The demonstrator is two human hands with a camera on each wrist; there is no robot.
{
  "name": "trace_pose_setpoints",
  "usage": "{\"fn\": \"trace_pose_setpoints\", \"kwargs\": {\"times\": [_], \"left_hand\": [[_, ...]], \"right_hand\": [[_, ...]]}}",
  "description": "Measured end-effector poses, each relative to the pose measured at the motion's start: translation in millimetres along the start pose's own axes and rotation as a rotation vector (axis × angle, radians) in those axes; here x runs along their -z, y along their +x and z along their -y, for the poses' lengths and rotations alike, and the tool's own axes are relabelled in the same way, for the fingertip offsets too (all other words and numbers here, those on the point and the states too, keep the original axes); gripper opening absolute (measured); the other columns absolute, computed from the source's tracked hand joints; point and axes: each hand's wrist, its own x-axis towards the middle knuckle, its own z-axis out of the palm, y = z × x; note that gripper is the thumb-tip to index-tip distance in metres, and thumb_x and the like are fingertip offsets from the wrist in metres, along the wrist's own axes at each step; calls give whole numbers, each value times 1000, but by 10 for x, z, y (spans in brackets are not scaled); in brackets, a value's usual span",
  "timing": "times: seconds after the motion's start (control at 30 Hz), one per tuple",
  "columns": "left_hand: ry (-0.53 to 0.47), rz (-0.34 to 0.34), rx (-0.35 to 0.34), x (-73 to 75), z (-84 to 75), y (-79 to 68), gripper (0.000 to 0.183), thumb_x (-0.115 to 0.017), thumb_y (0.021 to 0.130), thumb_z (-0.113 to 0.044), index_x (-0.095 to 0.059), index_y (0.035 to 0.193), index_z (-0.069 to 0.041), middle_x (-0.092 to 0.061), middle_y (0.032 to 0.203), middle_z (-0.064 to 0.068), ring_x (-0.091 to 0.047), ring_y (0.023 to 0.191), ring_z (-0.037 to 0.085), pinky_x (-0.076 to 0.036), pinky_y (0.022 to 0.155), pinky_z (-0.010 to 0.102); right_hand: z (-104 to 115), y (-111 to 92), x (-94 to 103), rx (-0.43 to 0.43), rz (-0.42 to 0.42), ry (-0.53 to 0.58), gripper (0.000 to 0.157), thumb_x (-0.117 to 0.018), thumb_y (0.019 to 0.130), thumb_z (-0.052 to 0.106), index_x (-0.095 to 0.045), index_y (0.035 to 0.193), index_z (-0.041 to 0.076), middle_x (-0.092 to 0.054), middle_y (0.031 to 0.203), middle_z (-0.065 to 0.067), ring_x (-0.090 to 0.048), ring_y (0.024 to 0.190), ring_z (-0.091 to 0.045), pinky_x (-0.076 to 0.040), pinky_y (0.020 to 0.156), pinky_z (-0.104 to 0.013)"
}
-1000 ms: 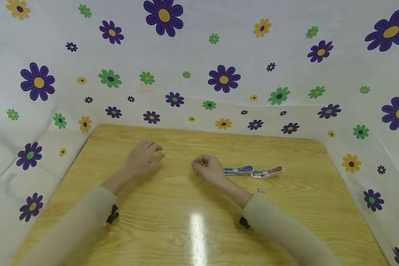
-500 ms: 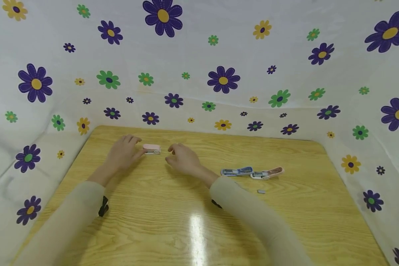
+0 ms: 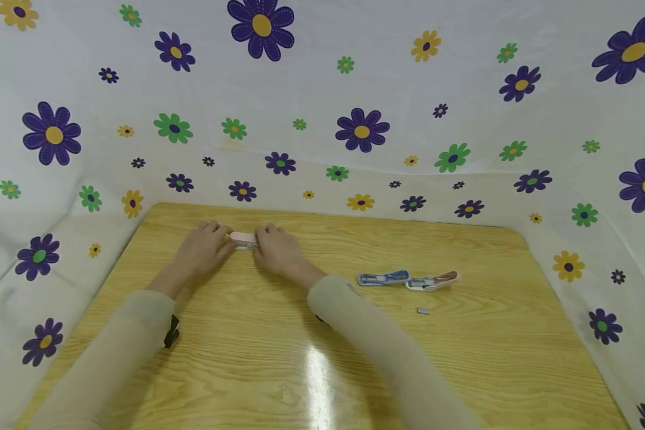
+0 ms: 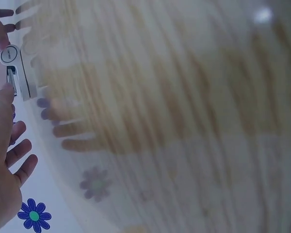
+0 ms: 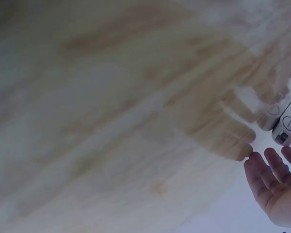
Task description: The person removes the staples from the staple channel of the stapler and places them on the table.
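A small pink-and-white stapler (image 3: 243,240) lies near the table's far left, its lid down almost flat over the base. My left hand (image 3: 201,248) pinches its left end, thumb on the near side, with the other fingers spread loosely in the left wrist view. At the round hinge end, my right hand (image 3: 279,251) grips with thumb and forefinger. The hinge disc of the stapler (image 4: 9,55) and some metal inside show in the left wrist view. In the right wrist view, the right hand's (image 5: 281,194) remaining fingers extend beside the stapler (image 5: 282,132).
Right of the hands lie a blue stapler (image 3: 383,278) and another pink-and-white stapler (image 3: 432,281), both with raised lids, end to end. A grey staple strip (image 3: 423,310) lies in front of them. Flowered cloth (image 3: 301,83) rises around the wooden table (image 3: 462,358).
My right hand has travelled left from beside the blue stapler to the pink stapler's hinge end. My left hand has shifted left along that stapler to its left end.
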Motion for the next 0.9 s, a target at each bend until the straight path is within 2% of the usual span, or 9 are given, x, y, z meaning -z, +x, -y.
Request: {"fn": "trace_pose_setpoints", "kwargs": {"times": [0.23, 0.4, 0.63, 0.9], "left_hand": [[-10, -1, -4, -13, -18, -6, 41, -55, 110, -37, -61, 136, -5, -63, 126, 21, -57, 119, 41, -49, 107, 58], [-21, 23, -25, -25, -58, -37, 44, -54, 110, -39, -62, 136, -4, -63, 126, 20, -57, 120, 39, -48, 109, 57], [4, -8, -82, -69, -195, -99, 42, -57, 109, -37, -64, 133, -4, -66, 121, 19, -59, 115, 37, -50, 105, 54], [-39, -20, -132, -148, -435, -153, 39, -59, 108, -37, -65, 131, -6, -67, 119, 14, -60, 111, 34, -52, 102, 52]], "right_hand": [[35, 36, 21, 15, -19, -56, 26, -51, 110, 35, -60, 124, 16, -66, 112, -1, -64, 94, -16, -59, 76, -30], [8, -21, 36, 38, -25, -97, 26, -53, 109, 38, -62, 119, 16, -68, 110, 0, -64, 91, -15, -58, 73, -29], [-64, -188, 69, 86, -22, -130, 28, -55, 108, 38, -64, 116, 13, -69, 107, -2, -63, 88, -17, -57, 73, -31], [-213, -486, 93, 132, -38, -158, 28, -56, 108, 38, -65, 116, 12, -71, 102, -2, -67, 88, -18, -59, 77, -31]]}}
